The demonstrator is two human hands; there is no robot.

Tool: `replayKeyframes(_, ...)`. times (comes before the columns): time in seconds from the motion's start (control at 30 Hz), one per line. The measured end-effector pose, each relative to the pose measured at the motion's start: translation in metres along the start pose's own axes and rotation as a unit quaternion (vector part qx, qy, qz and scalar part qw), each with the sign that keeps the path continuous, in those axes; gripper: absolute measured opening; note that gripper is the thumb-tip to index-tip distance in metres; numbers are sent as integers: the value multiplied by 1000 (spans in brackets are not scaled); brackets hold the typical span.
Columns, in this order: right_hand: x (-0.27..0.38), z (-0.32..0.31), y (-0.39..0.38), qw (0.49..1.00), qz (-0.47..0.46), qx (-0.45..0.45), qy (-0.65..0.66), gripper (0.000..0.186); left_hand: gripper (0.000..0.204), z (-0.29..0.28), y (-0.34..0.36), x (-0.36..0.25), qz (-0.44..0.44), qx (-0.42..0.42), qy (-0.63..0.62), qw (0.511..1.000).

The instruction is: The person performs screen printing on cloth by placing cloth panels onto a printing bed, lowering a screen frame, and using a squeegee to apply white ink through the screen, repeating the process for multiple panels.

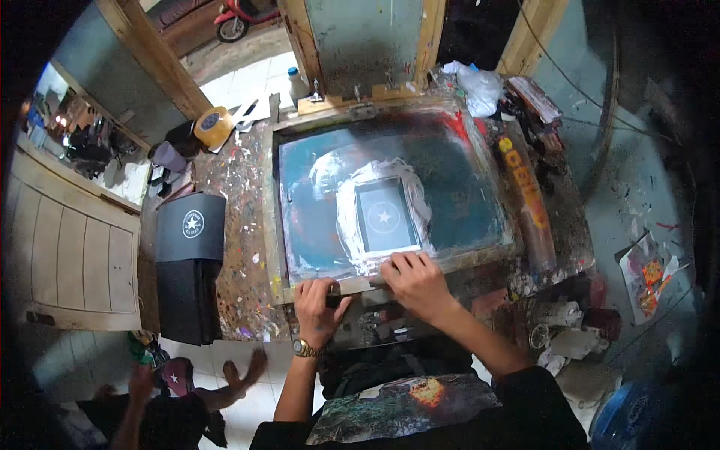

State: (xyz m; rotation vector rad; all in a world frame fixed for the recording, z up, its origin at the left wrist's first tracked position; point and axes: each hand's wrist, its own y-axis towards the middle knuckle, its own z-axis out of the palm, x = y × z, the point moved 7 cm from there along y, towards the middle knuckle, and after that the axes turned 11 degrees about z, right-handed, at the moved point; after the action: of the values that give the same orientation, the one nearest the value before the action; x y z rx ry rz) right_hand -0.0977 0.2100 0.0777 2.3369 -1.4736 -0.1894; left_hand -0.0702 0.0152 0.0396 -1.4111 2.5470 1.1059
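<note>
A wooden-framed printing screen (487, 161) with blue-green mesh lies on the worktable. White ink (346, 217) rings a rectangular window (373, 204) in the mesh, through which a round star emblem shows. My left hand (319, 306), with a watch on the wrist, curls its fingers over the screen's near edge. To its right, my right hand (415, 281) is closed at the same edge, below the window. A short dark end (377, 280) sticks out from under it, apparently a squeegee; the rest is hidden by the fingers.
A dark stack of printed sheets (190, 225) hangs over the table's left front. A yellow tub (214, 129), purple cup (169, 157) and bottle (298, 82) stand behind. A painted board (525, 199) and plastic bag (480, 88) lie right. Another person (172, 390) is below left.
</note>
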Motion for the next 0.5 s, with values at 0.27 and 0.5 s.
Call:
replayKeyframes(0.27, 0, -101, 37, 999, 3, -49, -20, 69, 62, -71, 62, -22, 35, -58, 10, 998)
replayKeyframes(0.5, -36, -223, 222, 986, -117, -110, 45, 94, 52, -148, 186, -49, 190, -235, 196, 933)
